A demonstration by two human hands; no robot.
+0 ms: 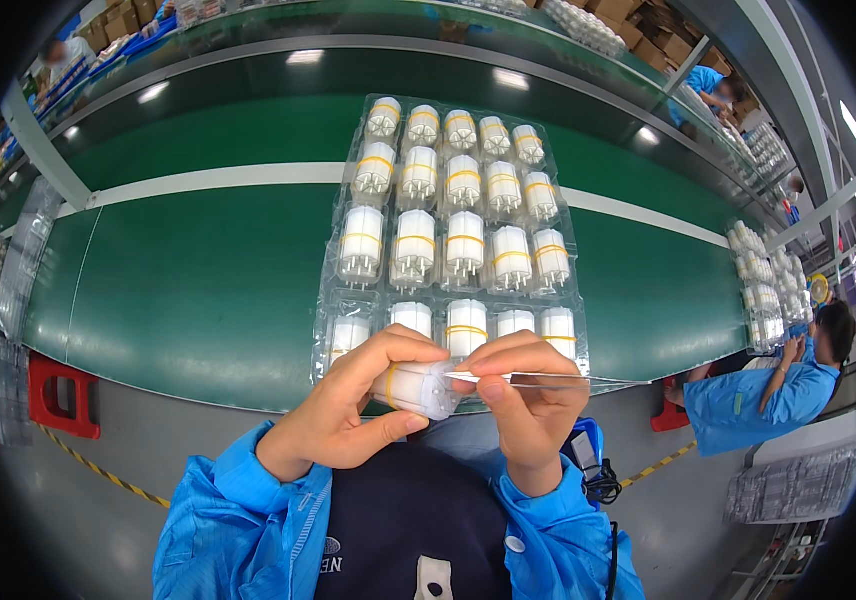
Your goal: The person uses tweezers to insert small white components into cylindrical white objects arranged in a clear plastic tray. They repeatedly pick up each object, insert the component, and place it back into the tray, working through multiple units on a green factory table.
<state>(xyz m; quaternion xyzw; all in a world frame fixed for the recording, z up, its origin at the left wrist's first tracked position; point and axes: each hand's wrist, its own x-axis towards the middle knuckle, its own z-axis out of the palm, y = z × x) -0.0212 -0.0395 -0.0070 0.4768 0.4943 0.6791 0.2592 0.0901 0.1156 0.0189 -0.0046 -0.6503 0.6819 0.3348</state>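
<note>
My left hand [353,405] is wrapped round a white plug adapter [410,388] with a yellow band, tilted on its side just in front of the tray. The end turned toward my right hand looks clear or pale. My right hand [531,400] pinches a slim, pale pointed tool [578,381] that looks like tweezers. Its tip meets or nearly meets the adapter's end; contact is hard to make out. Behind both hands a clear plastic tray [333,300] holds rows of similar white adapters [465,240], most with yellow bands, several showing metal pins. My hands partly cover the nearest row.
The tray lies on a green conveyor belt [198,270] with a white stripe. A red stool [63,397] stands at left below the belt. To the right, a person in blue [768,395] works beside more stacked trays [763,290]. A blue container [585,445] sits by my right sleeve.
</note>
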